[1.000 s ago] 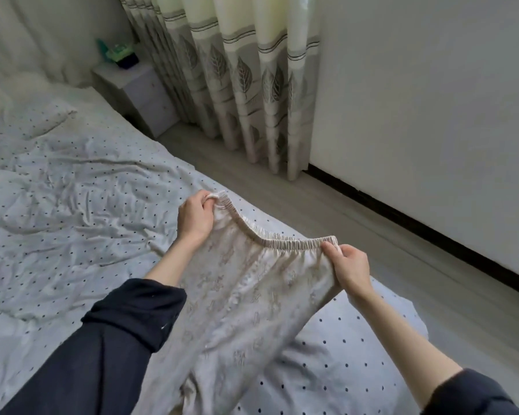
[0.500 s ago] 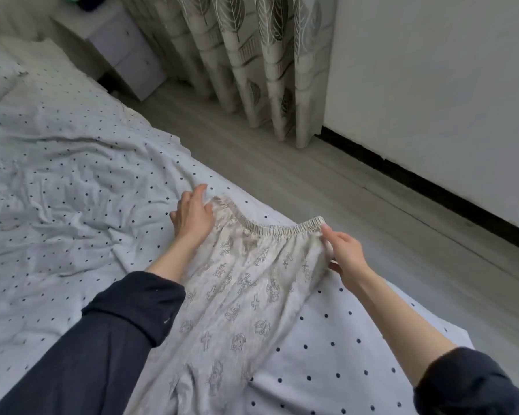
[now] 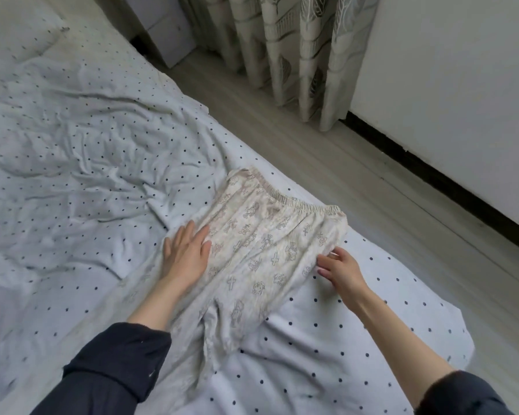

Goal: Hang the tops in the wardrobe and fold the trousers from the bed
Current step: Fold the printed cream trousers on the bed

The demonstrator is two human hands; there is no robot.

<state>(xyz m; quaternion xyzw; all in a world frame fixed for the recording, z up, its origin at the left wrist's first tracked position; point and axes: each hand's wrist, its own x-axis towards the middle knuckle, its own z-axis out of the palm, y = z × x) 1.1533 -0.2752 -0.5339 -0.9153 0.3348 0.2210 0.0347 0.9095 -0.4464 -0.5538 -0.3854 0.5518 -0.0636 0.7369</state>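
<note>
Cream patterned trousers (image 3: 261, 250) with an elastic waistband lie spread on the bed (image 3: 72, 175), waistband toward the floor side. My left hand (image 3: 188, 253) lies flat with straight fingers on the left edge of the trousers. My right hand (image 3: 340, 269) pinches the fabric at the right edge of the trousers, below the waistband. The trouser legs run down toward me and are partly hidden under my left sleeve. No tops or wardrobe are in view.
The bed carries a wrinkled white sheet with dark dots. A white bedside cabinet (image 3: 165, 28) stands at the top, leaf-patterned curtains (image 3: 297, 49) hang beside it. Pale wood floor (image 3: 357, 175) and a white wall (image 3: 462, 85) lie to the right.
The trousers went from being held up by the waistband to lying flat on the bed. Both hands let go of the waistband and moved down to the side edges.
</note>
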